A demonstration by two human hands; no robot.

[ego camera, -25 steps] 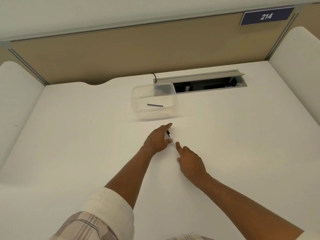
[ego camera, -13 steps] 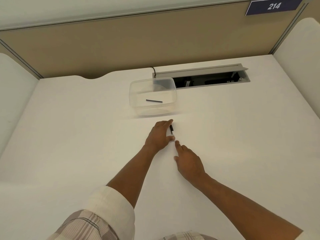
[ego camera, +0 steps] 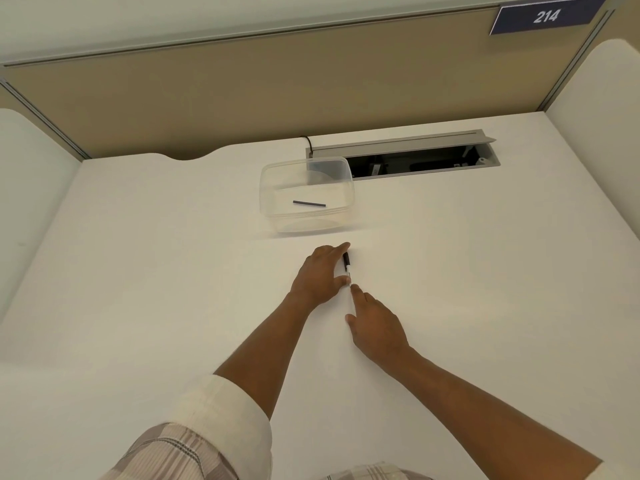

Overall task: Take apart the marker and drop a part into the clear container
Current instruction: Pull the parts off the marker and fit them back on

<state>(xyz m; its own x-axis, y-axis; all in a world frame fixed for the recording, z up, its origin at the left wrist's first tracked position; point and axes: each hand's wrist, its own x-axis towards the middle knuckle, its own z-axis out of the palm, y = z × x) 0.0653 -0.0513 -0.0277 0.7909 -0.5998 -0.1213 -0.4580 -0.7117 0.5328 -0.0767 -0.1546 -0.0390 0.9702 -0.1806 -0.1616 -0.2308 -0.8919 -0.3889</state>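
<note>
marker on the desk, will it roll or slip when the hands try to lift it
The marker looks slim and round, so it probably rolls if nudged sideways. It seems rigid and light. Lying flat on the smooth white desk, it may slide under the left hand fingertips.

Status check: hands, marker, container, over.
Left hand pinching marker on the desk; right hand fingertip touching its near end. Container holds one dark stick. Path clear.

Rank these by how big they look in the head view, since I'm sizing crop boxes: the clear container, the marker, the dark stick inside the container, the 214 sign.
1. clear container
2. 214 sign, though it sits farther away
3. marker and dark stick: too alike to rank, as the left hand and right hand hide part of the marker.
</note>
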